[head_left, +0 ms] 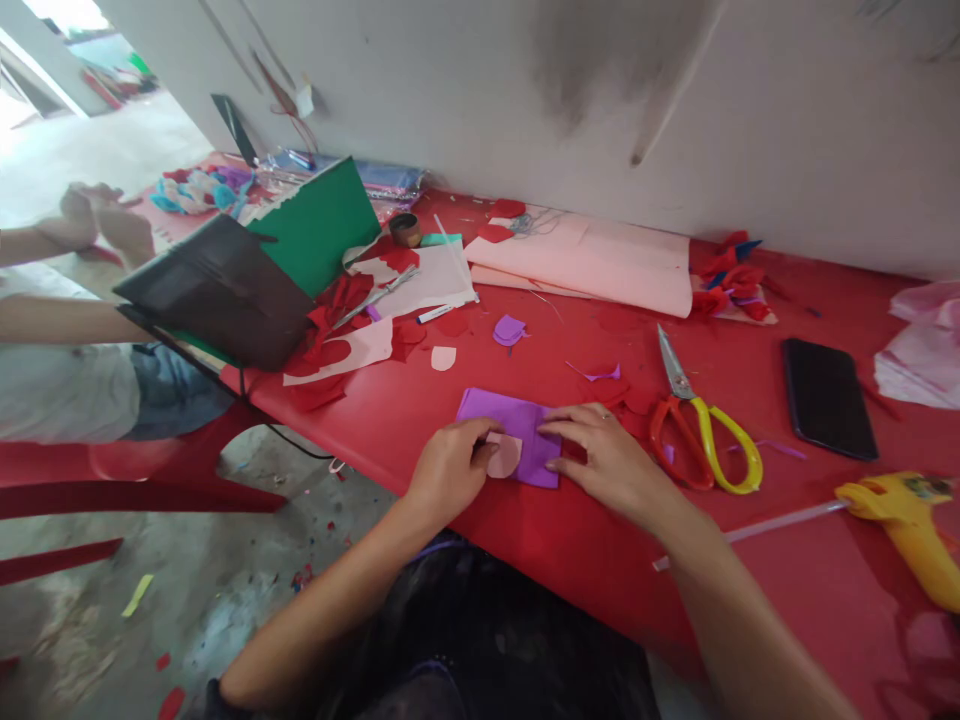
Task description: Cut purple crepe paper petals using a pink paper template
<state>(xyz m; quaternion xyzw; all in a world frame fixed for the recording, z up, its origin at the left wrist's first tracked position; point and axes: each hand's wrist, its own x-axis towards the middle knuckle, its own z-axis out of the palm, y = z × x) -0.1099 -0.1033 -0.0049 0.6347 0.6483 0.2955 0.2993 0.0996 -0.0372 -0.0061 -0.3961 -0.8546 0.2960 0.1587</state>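
A purple paper rectangle (504, 415) lies near the front edge of the red table (570, 540). On it rests a small pink rounded paper cutout (504, 457). My left hand (448, 470) pinches the left edge of that pink cutout with curled fingers. My right hand (611, 462) lies beside it, fingers stretched flat and pressing on the right end of the purple paper.
Scissors with red and yellow handles (701, 425) lie just right of my right hand; a black phone (829, 397) and a yellow glue gun (911, 525) lie further right. Pink sheets (592, 262), red and purple scraps, green card (319, 225). Another person sits at far left (67, 330).
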